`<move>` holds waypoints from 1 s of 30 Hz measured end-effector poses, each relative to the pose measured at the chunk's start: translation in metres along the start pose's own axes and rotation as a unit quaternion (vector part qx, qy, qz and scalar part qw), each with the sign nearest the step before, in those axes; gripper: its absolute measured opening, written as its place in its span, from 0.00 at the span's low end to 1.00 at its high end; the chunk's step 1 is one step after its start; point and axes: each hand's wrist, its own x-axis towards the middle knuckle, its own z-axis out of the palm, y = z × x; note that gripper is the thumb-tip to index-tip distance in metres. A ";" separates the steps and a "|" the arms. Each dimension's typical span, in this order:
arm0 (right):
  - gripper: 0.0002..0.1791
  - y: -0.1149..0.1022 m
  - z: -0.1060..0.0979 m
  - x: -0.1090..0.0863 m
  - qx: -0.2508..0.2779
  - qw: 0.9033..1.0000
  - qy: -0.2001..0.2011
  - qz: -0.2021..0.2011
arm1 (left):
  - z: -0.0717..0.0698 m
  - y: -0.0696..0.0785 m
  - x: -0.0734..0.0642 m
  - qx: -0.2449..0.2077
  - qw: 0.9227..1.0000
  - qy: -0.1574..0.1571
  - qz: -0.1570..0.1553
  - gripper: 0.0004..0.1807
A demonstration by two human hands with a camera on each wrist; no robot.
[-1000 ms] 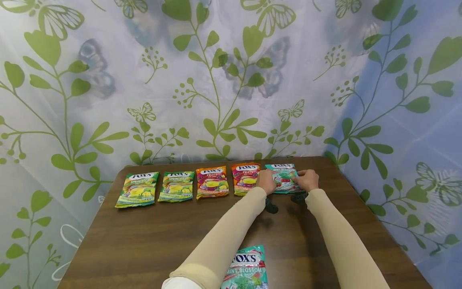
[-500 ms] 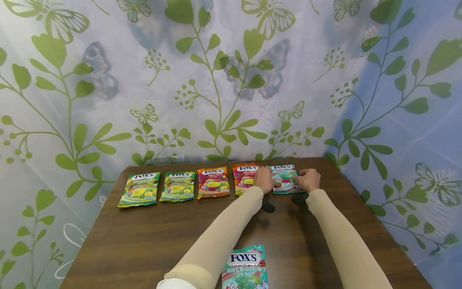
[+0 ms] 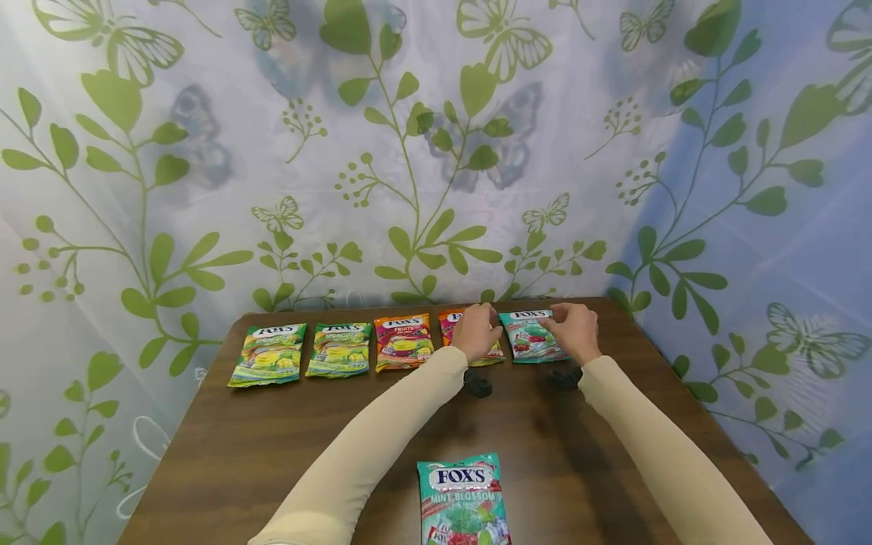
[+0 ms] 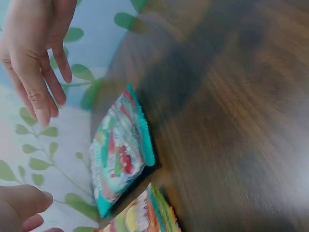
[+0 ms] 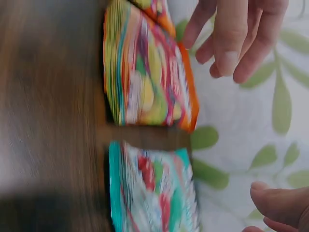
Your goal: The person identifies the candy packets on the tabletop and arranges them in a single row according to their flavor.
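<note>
In the head view a teal Fox's Mint Blossom candy bag (image 3: pixel 534 338) lies at the right end of a row on the table. My right hand (image 3: pixel 575 331) hovers by its right edge, fingers loosely bent. My left hand (image 3: pixel 477 333) is over an orange and red Fox's Fruits bag (image 3: pixel 492 354) and covers much of it. The left wrist view has the right hand (image 4: pixel 38 58) raised apart from the teal bag (image 4: pixel 120 150). In the right wrist view the left hand (image 5: pixel 236 38) is clear of the Fruits bag (image 5: pixel 149 72). Neither hand holds anything.
Another Fruits bag (image 3: pixel 403 342) and two green Spring Tea bags, one mid-row (image 3: pixel 339 350) and one at the left end (image 3: pixel 268 356), continue the row. A second Mint Blossom bag (image 3: pixel 463 499) lies near the front of the brown table (image 3: pixel 286 446). A leaf-print curtain (image 3: pixel 381 189) hangs behind.
My left hand has moved left, from the Mint Blossom bag's edge to over the Fruits bag. My right hand has come off the bag's right edge. The front Mint Blossom bag is now less covered.
</note>
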 end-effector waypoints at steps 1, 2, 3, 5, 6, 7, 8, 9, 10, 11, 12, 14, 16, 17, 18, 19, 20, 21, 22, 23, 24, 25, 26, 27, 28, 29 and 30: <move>0.25 -0.004 0.000 -0.002 -0.001 1.000 0.000 -0.008 | -0.007 0.001 -0.006 -0.008 1.000 0.000 0.001 0.17; 0.25 -0.008 -0.001 -0.005 -0.001 1.000 -0.001 -0.016 | -0.013 0.002 -0.011 -0.011 1.000 0.000 0.002 0.17; 0.25 -0.011 -0.001 -0.008 -0.003 1.000 -0.003 -0.026 | -0.018 0.001 -0.015 -0.011 1.000 0.003 0.004 0.17; 0.24 -0.020 -0.001 -0.015 0.004 0.999 -0.009 -0.043 | -0.028 0.000 -0.024 -0.020 1.000 0.013 0.011 0.17; 0.24 -0.024 0.000 -0.019 0.008 0.999 -0.013 -0.051 | -0.032 0.000 -0.029 -0.029 0.999 0.016 0.016 0.18; 0.24 -0.028 0.000 -0.023 0.010 0.998 -0.017 -0.060 | -0.036 -0.001 -0.033 -0.036 0.999 0.021 0.022 0.17; 0.23 -0.032 0.000 -0.028 0.013 0.997 -0.018 -0.068 | -0.041 -0.002 -0.038 -0.045 0.998 0.023 0.026 0.17; 0.23 -0.035 0.001 -0.033 0.015 0.997 -0.019 -0.078 | -0.044 -0.003 -0.043 -0.054 0.998 0.024 0.032 0.17; 0.22 -0.039 0.002 -0.038 0.022 0.996 -0.020 -0.083 | -0.048 -0.003 -0.048 -0.061 0.997 0.020 0.036 0.17; 0.22 -0.043 0.003 -0.043 0.024 0.995 -0.020 -0.092 | -0.051 -0.004 -0.053 -0.064 0.997 0.017 0.042 0.17; 0.22 -0.046 0.004 -0.048 0.026 0.995 -0.020 -0.097 | -0.053 -0.005 -0.059 -0.067 0.997 0.012 0.046 0.16; 0.22 -0.053 0.005 -0.060 0.035 0.994 -0.025 -0.103 | -0.057 -0.005 -0.070 -0.073 0.996 0.002 0.053 0.15; 0.23 -0.058 0.007 -0.072 0.043 0.993 -0.033 -0.104 | -0.061 -0.004 -0.082 -0.081 0.995 -0.007 0.061 0.15; 0.23 -0.059 0.008 -0.077 0.047 0.993 -0.040 -0.105 | -0.062 -0.004 -0.087 -0.085 0.994 -0.009 0.064 0.14; 0.23 -0.062 0.008 -0.083 0.055 0.992 -0.047 -0.102 | -0.063 -0.004 -0.093 -0.092 0.993 -0.012 0.066 0.14; 0.23 -0.063 0.009 -0.088 0.063 0.992 -0.054 -0.100 | -0.063 -0.005 -0.099 -0.099 0.993 -0.013 0.070 0.14; 0.23 -0.065 0.010 -0.094 0.069 0.991 -0.059 -0.099 | -0.064 -0.005 -0.106 -0.104 0.992 -0.015 0.071 0.14; 0.24 -0.066 0.010 -0.099 0.074 0.990 -0.066 -0.096 | -0.065 -0.006 -0.113 -0.111 0.991 -0.017 0.071 0.14; 0.24 -0.067 0.011 -0.104 0.079 0.990 -0.072 -0.092 | -0.065 -0.007 -0.120 -0.117 0.990 -0.020 0.070 0.14; 0.24 -0.068 0.012 -0.110 0.083 0.989 -0.077 -0.091 | -0.066 -0.008 -0.127 -0.125 0.989 -0.026 0.069 0.13; 0.25 -0.069 0.013 -0.114 0.087 0.989 -0.082 -0.086 | -0.066 -0.010 -0.134 -0.134 0.988 -0.033 0.066 0.14; 0.25 -0.069 0.013 -0.120 0.088 0.989 -0.084 -0.084 | -0.067 -0.012 -0.142 -0.146 0.986 -0.041 0.063 0.14; 0.25 -0.070 0.014 -0.125 0.089 0.989 -0.088 -0.081 | -0.067 -0.014 -0.150 -0.155 0.985 -0.052 0.058 0.14; 0.26 -0.070 0.014 -0.130 0.091 0.989 -0.092 -0.077 | -0.068 -0.016 -0.158 -0.164 0.983 -0.062 0.055 0.14; 0.26 -0.070 0.014 -0.135 0.092 0.988 -0.097 -0.074 | -0.068 -0.018 -0.165 -0.170 0.981 -0.071 0.052 0.15; 0.26 -0.070 0.014 -0.140 0.093 0.988 -0.102 -0.069 | -0.069 -0.020 -0.173 -0.175 0.980 -0.080 0.048 0.15; 0.27 -0.069 0.013 -0.145 0.095 0.988 -0.107 -0.063 | -0.069 -0.022 -0.180 -0.178 0.979 -0.086 0.045 0.15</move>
